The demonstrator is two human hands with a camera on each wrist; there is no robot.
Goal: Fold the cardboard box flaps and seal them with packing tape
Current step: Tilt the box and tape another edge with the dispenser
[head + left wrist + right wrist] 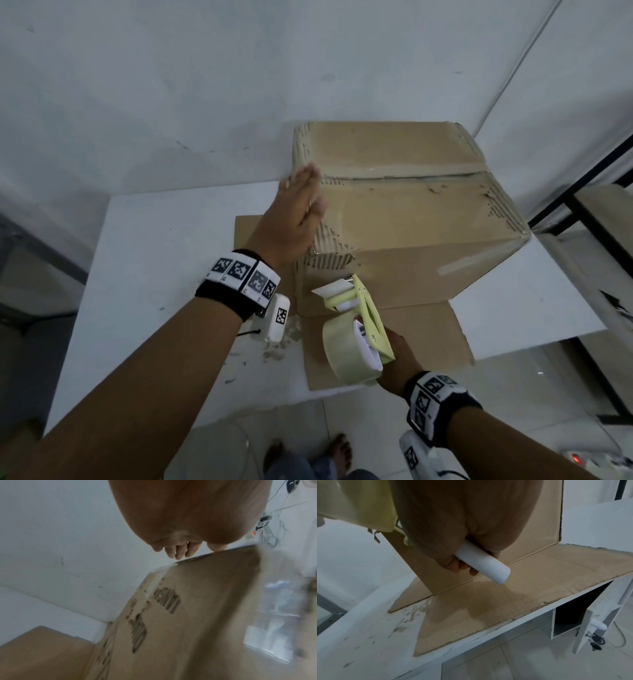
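A brown cardboard box (404, 212) stands on the white table (150, 274), its top flaps folded shut with a strip of clear tape along the middle seam. Two lower flaps (394, 346) lie flat on the table around it. My left hand (301, 205) lies flat with straight fingers against the box's upper left corner; in the left wrist view its fingertips (176, 553) reach the box edge (223, 551). My right hand (397, 359) grips the white handle (482, 561) of a yellow tape dispenser (359, 329), held near the box's front face.
White walls close in behind and to the left of the table. A dark metal frame (589, 192) and another bench stand at the right. Paper scraps (281, 346) litter the table by the front flap. My feet (308, 452) and a power strip (596, 459) are on the tiled floor.
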